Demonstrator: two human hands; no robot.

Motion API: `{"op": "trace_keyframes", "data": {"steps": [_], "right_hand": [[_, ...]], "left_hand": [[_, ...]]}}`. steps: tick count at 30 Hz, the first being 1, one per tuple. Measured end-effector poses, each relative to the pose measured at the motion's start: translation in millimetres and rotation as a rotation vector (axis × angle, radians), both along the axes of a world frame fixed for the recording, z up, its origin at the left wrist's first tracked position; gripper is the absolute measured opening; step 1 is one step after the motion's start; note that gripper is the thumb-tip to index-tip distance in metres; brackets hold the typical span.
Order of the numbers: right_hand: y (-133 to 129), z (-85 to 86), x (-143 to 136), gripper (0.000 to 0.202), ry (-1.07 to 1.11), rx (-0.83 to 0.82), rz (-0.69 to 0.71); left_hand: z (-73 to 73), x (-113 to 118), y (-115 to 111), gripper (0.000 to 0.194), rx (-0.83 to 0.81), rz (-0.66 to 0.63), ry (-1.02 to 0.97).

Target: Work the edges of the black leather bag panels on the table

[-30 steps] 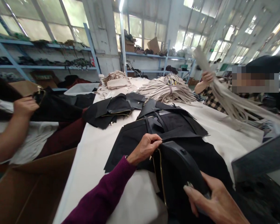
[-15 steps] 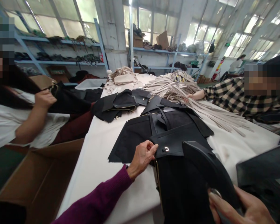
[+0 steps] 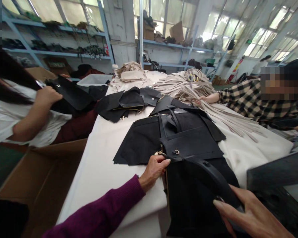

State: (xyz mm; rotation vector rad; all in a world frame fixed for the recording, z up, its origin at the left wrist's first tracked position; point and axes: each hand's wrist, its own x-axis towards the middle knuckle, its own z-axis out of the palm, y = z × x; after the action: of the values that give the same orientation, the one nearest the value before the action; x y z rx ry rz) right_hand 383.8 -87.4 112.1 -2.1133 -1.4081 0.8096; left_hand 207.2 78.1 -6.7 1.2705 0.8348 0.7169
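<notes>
A black bag piece (image 3: pixel 188 198) with a gold zipper along its left edge lies in front of me at the table's near end. My left hand (image 3: pixel 154 168) pinches its upper left corner, close to the gold zipper end (image 3: pixel 160 153). Just above is a dark panel with a small gold D-ring (image 3: pixel 176 152). Lower right, my right hand (image 3: pixel 248 208) is closed on a curved folded black edge (image 3: pixel 213 175) of the same piece. A small shiny metal part shows by the right thumb; its kind is unclear.
Stacked black panels (image 3: pixel 139 142) and more black bag pieces (image 3: pixel 129 104) lie farther up the white table (image 3: pixel 101 158). Beige strips (image 3: pixel 188 89) are heaped at the back right, under a co-worker's hand (image 3: pixel 206 99). On the left, another person's hand (image 3: pixel 48 96) holds black material above a cardboard box (image 3: pixel 44 178).
The curved black edge in my right hand has swung lower and toward the left. My left hand has shifted slightly down; the gold zipper end now shows above it. The left co-worker's black material has turned.
</notes>
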Motion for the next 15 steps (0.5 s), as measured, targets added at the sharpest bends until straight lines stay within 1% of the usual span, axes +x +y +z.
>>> {"op": "trace_keyframes", "data": {"steps": [4,8,12,15], "right_hand": [[13.4,4.5,-11.3,0.029,0.059,0.021,0.006],[20.7,2.0,-20.0,0.027,0.135,0.011,-0.017],[28.6,-7.6,-14.9,0.031,0.181,-0.073,0.064],[34.9,-12.9,-8.1,0.036,0.148,-0.068,0.107]], "left_hand": [[0.4,-4.2,5.5,0.025,0.075,-0.056,-0.093],[-3.0,-6.1,12.2,0.018,0.117,-0.085,-0.121],[-7.0,-5.9,14.1,0.017,0.143,-0.095,-0.146],[-6.9,-5.5,12.8,0.016,0.135,-0.101,-0.170]]}}
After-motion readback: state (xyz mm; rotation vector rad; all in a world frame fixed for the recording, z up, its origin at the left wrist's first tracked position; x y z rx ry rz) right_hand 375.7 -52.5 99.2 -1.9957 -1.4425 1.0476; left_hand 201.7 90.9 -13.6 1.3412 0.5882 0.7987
